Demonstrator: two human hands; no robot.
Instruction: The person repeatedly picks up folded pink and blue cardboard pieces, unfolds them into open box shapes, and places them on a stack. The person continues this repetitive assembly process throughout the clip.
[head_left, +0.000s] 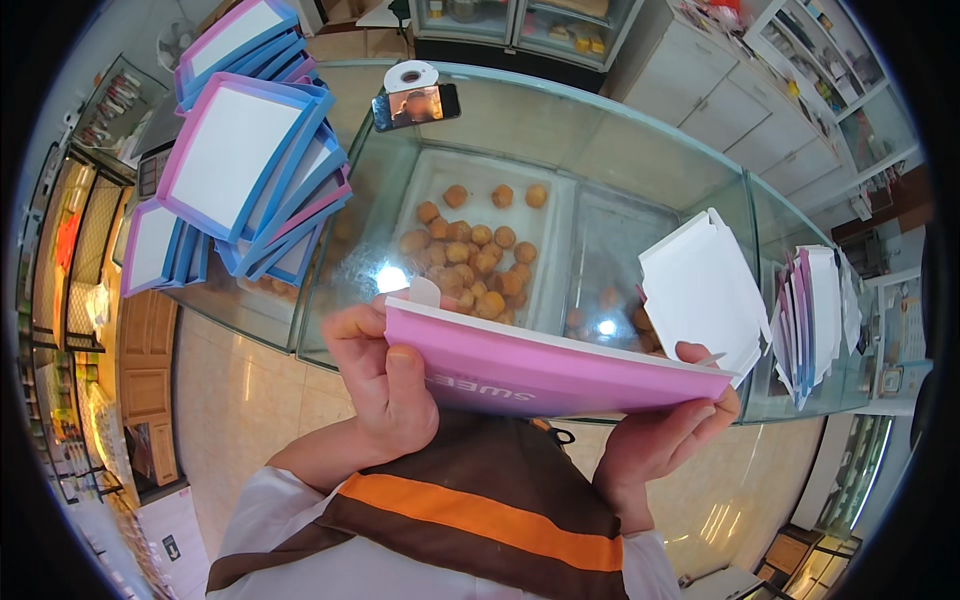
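Both of my hands hold up a cardboard box piece (pixel 570 378), with its pink and purple printed side toward me and a white edge along the top. My left hand (pixel 385 385) grips its left end, thumb on the pink face, beside a small white flap. The right end is held by my right hand (pixel 675 430), with fingers curled over the corner. The far side of the cardboard is hidden. Just beyond it, a white cardboard piece (pixel 705 285) lies on the glass counter. I wear a brown apron (pixel 470 455) with an orange band.
Blue and pink box trays (pixel 235 165) are piled high on the counter's left. Flat cardboard blanks (pixel 808 310) stand at the right. Round brown pastries (pixel 470 260) sit under the glass. A phone (pixel 425 106) leans against a white roll (pixel 411 75) at the far edge.
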